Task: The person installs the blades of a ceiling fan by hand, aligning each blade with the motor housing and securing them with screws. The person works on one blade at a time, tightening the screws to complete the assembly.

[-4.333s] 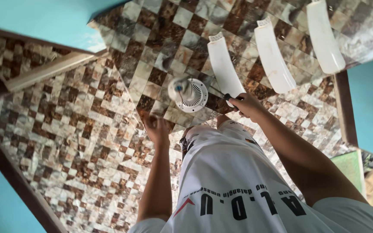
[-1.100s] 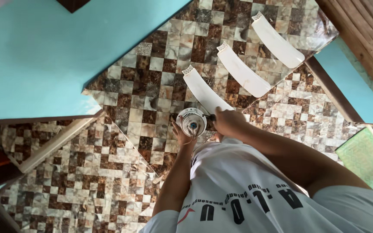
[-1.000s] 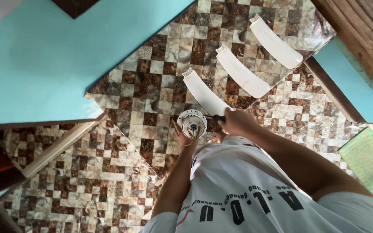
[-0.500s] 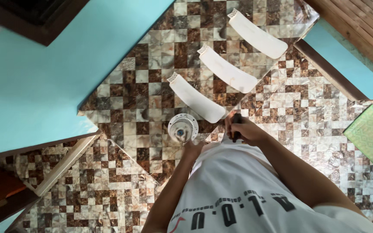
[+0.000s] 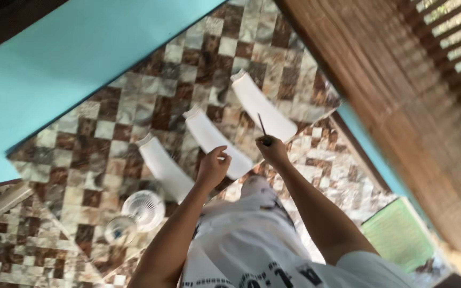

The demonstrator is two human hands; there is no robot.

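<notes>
Brown-and-cream checkered tile floor [image 5: 97, 154] seen bounded by turquoise wall [image 5: 70, 64], slatted wood beside. Three white fan blades [image 5: 209, 140] laid out on floor; round fan hub [image 5: 142, 209] below them. Thin dark tool [image 5: 263, 128], possibly screwdriver, gripped in closed right hand [image 5: 273, 152] above blades. Left hand [image 5: 213, 166] loosely curled, nothing held. Frame blurred; lower body cropped.

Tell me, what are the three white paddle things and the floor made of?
The three white blades look like smooth moulded plastic: plain white, softly rounded edges, though painted wood or metal is possible. The floor looks like polished stone or ceramic tile: brown and cream squares with marbled veins and a slight shine.
</notes>
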